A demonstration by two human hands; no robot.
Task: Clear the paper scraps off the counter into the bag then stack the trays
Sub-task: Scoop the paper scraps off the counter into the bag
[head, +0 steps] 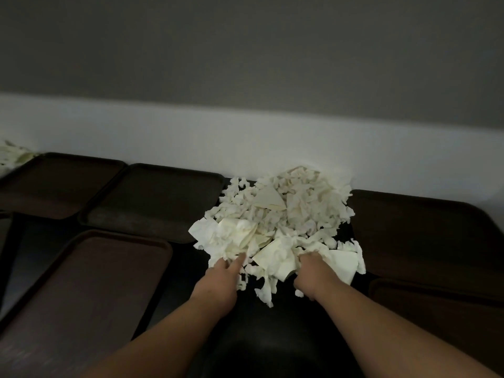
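Left hand [221, 272] touches with fingers straight, right hand [311, 271] clutches scraps [275, 214]; a loose grab could scatter bits onto the 3 o'clock tray [422, 236].

No readable text on the trays [131, 197] or paper scraps [283, 214]

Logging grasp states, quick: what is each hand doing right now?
Left hand: open, forefinger straight, touching the paper scraps.
Right hand: fingers curled into the paper scraps, gripping them.

Right hand [309, 271] fingers buried in scraps [286, 214]
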